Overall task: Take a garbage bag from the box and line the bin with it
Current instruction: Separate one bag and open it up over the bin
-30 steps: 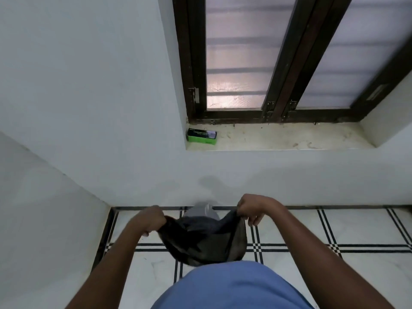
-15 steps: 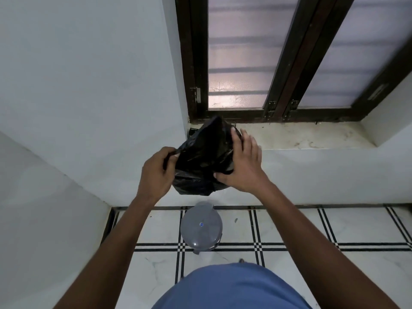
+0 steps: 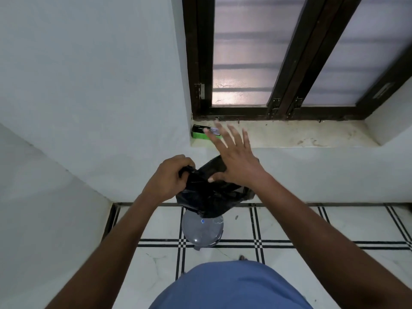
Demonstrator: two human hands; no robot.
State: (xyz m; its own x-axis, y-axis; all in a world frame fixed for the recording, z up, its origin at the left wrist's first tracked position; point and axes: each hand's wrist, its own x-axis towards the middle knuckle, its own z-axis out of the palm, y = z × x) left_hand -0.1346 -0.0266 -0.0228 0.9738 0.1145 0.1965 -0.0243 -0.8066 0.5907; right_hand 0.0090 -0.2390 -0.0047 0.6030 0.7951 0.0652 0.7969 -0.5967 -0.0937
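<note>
Black garbage bag (image 3: 209, 192) in left hand (image 3: 169, 177), above grey bin (image 3: 201, 230)

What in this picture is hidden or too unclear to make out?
- Bin, head view: its far side is covered by the hanging black garbage bag.
- Green box on the windowsill: its right end is behind the blurred fingers of the right hand, and its print is too small to read.
- Bag's opening: bunched in the left hand, not visible.

Both arms reach forward toward 12 o'clock. Left hand (image 3: 169, 177) is balled up tight, fingers curled in a pinch. Right hand (image 3: 236, 161) is spread flat, fingers pointing to about 11 o'clock.
</note>
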